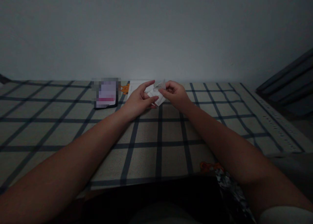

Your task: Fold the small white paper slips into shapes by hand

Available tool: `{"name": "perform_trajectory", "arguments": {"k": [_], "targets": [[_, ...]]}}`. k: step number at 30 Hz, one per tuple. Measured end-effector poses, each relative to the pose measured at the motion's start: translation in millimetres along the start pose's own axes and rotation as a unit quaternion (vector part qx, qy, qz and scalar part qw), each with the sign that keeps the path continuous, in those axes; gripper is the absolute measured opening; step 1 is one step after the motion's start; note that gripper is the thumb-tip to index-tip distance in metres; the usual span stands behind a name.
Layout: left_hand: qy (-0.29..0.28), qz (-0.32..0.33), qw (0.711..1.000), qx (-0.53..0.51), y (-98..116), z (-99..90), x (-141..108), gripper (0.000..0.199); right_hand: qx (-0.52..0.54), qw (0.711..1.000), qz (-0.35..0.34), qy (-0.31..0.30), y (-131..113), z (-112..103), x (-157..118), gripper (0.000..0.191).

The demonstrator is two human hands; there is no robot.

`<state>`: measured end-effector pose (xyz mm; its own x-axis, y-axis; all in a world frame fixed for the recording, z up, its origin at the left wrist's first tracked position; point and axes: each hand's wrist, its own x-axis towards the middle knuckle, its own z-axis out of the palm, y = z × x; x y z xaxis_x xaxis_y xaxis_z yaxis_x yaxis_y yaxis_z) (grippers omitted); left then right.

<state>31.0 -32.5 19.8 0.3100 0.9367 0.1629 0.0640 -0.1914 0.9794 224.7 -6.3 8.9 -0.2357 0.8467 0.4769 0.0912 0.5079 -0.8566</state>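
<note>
So both hands are out in front over a bench covered in a cream cloth with a dark blue grid of lines [146, 132], and they've got a small piece of folded white paper [157, 95] between them. The left hand [140, 98] has its thumb on the near left part of the paper, index finger stretched out above and the other fingers curled in behind, so it's a loose grip with the palm half open. The right hand [176, 92] is pinching the paper's right side between thumb and fingers, the rest of the fingers bent in. The paper is creased, with one pointy bit sticking up near the right fingertips. It's pretty dim in here, so I can't really tell what shape the folds make.

Just behind the left hand there's a flat white sheet [134, 86] lying on the cloth, partly covered by the hand, and right beside it an orange cartoon-like print [125, 88]. Left of that is a dark-edged device with a lit, pixelated pinkish-purple screen [107, 93], well apart from the paper. Down at the near edge, by the right forearm, there's another orange patch [210, 167] and some shiny, crinkly silver-and-black material [230, 188]. Plain grey wall [156, 31] behind it all.
</note>
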Motion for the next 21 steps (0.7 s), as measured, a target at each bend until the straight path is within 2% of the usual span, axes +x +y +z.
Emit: {"name": "perform_trajectory", "arguments": {"k": [8,13,21], "targets": [[0.022,-0.002,1.0,-0.019,-4.5,0.1,2.6,0.088,-0.042,0.999,-0.011,0.016,-4.1,2.2,-2.4,0.034],[0.001,-0.006,1.0,-0.016,-3.1,3.3,0.4,0.094,-0.061,0.997,-0.021,0.03,-6.2,0.4,-1.3,0.031],[-0.003,0.009,1.0,-0.005,-4.2,0.6,1.6,0.09,-0.066,0.996,-0.03,0.043,-5.2,2.3,-1.6,0.031]]}}
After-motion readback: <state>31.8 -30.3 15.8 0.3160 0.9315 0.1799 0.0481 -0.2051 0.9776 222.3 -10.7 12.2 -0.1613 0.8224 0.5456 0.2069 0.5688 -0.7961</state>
